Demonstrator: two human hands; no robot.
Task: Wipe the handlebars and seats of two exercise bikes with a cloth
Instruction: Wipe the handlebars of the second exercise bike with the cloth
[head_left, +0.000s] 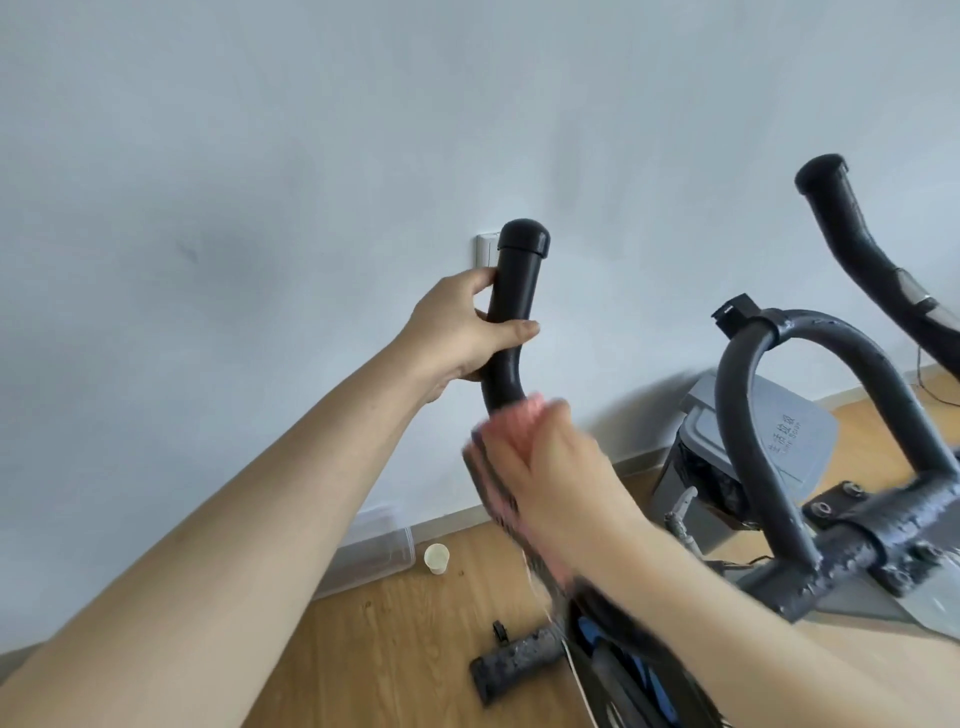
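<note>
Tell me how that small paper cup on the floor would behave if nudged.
The paper cup looks thin-walled and small, so it is probably very light and would slide or tip easily. It stands upright on the smooth wooden floor; once tipped, its round tapered shape would likely roll in a curve.

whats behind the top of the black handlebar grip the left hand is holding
A white wall switch plate shows beside the black handlebar grip held by the left hand; the grip hides its right part.

The handlebar is plain black; the cloth just below it is pink with dark stripes. Below the handlebar lie a light wood-grain floor and a cream paper cup; right of it stands a grey bin.
</note>
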